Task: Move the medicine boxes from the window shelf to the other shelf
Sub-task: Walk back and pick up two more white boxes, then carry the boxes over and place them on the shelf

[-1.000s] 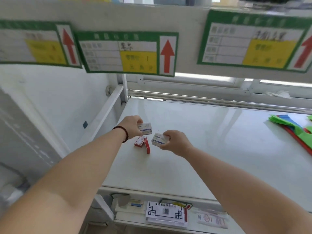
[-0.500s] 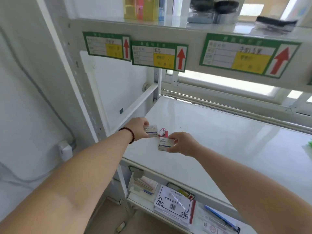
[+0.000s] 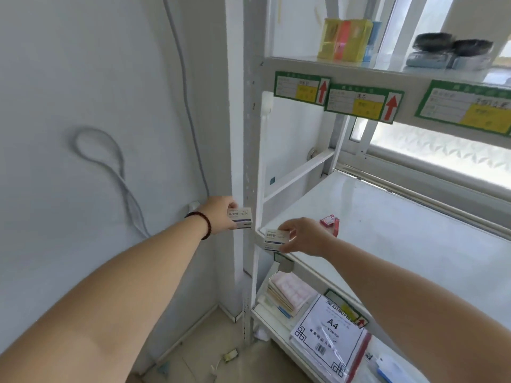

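My left hand [image 3: 221, 215] grips a small white medicine box [image 3: 241, 217] with blue print, held in the air just left of the rack's front post. My right hand [image 3: 304, 239] grips a second white medicine box [image 3: 276, 239] over the front left corner of the white window shelf [image 3: 387, 233]. Two small red boxes [image 3: 331, 223] lie on that shelf just behind my right hand. A dark bead bracelet circles my left wrist.
The white metal rack post [image 3: 250, 161] stands between my hands. Above, an upper shelf [image 3: 359, 70] carries yellow and orange packs and green label cards. Below, a lower shelf holds A4 paper packs [image 3: 329, 338] and folders. A grey cable [image 3: 121, 172] hangs on the left wall.
Both hands have drawn back with their boxes from the middle of the shelf toward its front left corner. The view has swung left toward the wall. The red boxes stayed on the shelf.
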